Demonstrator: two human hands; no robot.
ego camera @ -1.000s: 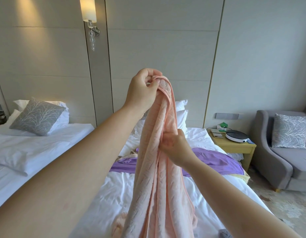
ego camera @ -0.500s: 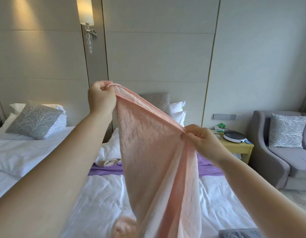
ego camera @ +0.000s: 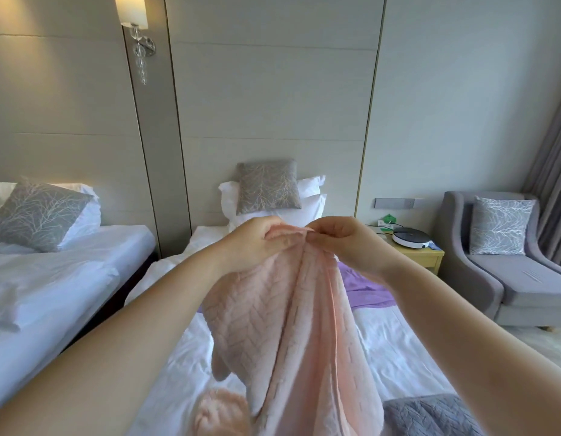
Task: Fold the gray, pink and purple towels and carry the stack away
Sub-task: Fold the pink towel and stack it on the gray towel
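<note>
The pink towel [ego camera: 291, 328] hangs in front of me over the white bed [ego camera: 185, 366], doubled lengthwise. My left hand [ego camera: 257, 243] and my right hand [ego camera: 342, 240] pinch its top corners together, almost touching each other. The towel's lower end bunches on the sheet. Behind it the purple towel [ego camera: 367, 287] lies spread across the bed, mostly hidden. A gray towel [ego camera: 427, 413] lies folded at the bottom right on the bed.
A second white bed [ego camera: 53, 278] with a gray cushion stands on the left. A wooden nightstand [ego camera: 427, 256] with a round white device sits right of my bed. A gray armchair [ego camera: 508, 272] and a curtain are at the far right.
My hands were spread apart holding the towel's top edge open; they have come together and lowered, so the towel now hangs doubled.
</note>
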